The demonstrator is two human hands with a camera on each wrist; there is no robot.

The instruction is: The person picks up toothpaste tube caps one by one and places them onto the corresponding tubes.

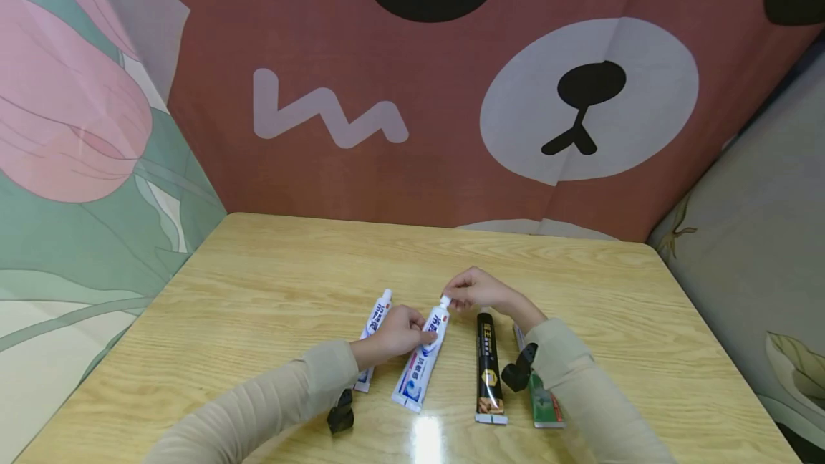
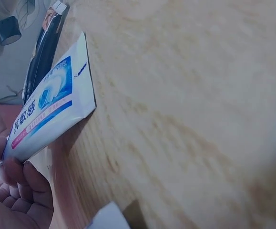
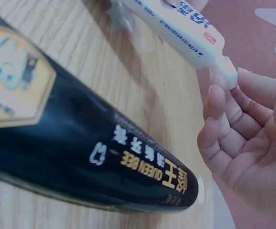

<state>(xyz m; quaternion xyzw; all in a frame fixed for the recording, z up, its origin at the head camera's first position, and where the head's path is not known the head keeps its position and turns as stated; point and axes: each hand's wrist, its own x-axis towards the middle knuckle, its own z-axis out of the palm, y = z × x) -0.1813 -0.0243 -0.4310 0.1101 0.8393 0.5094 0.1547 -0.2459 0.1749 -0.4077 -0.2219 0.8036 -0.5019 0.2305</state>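
Seen from above, a person's two bare hands work at a light wood-grain table (image 1: 309, 256); the left hand (image 1: 401, 329) pinches the body of a white-and-blue toothpaste tube (image 1: 420, 371) between thumb and fingers; the right hand (image 1: 478, 288) has thumb and fingertips closed on the white cap (image 1: 445, 301) at that tube's neck; the tube is near the middle of the row, slanting with its cap end away from the person and its flat tail nearer; whether the tail touches the wood, I cannot tell.

Just to its left lies a second white toothpaste tube (image 1: 376, 317), partly hidden by the left hand; to its right, apart from it, lies a black Queen Bee toothpaste tube (image 1: 488, 360), gold lettering on its front and its tail toward the person; farther right, a partly green tube (image 1: 546, 403) shows from behind the right beige sleeve (image 1: 586, 385); beyond the table hangs a reddish-brown backdrop (image 1: 451, 185) printed with a cartoon bear's muzzle; at far left is a pink tulip print (image 1: 71, 113).
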